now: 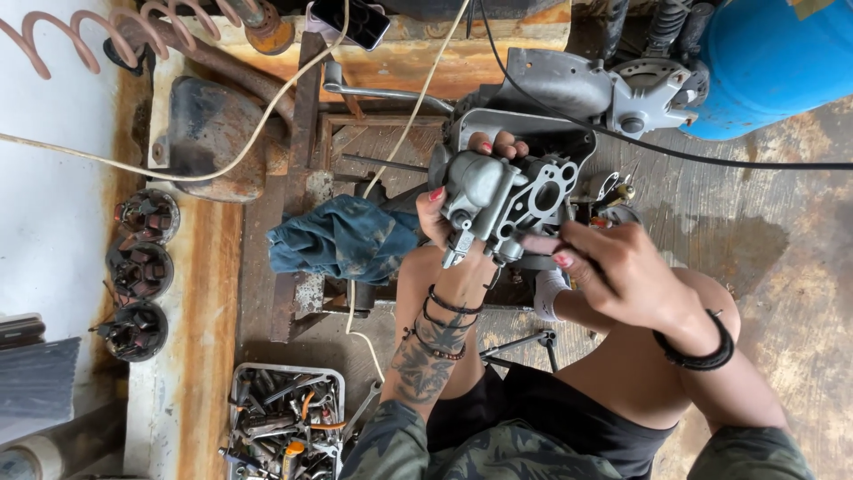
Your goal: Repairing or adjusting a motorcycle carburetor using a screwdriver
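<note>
**Rusty bench edge, plank floor, parts all over**

You're looking down at a worn plank floor [782, 293], stained dark near your knees. Ahead of you sits a low wooden pallet frame [306, 133], and a crumpled blue rag [342, 236] lies draped across it. To your left runs a rust-streaked white ledge [200, 293]; three round dark coil parts [138, 271] sit in a row on it, one behind the other. Down by your left knee, a grey plastic tray [286, 371] rests on the boards, crammed with tools and odd bits. A blue drum [773, 62] stands at the far right. A pale cord [391, 151] trails over the pallet; where it ends is hard to make out.
</note>
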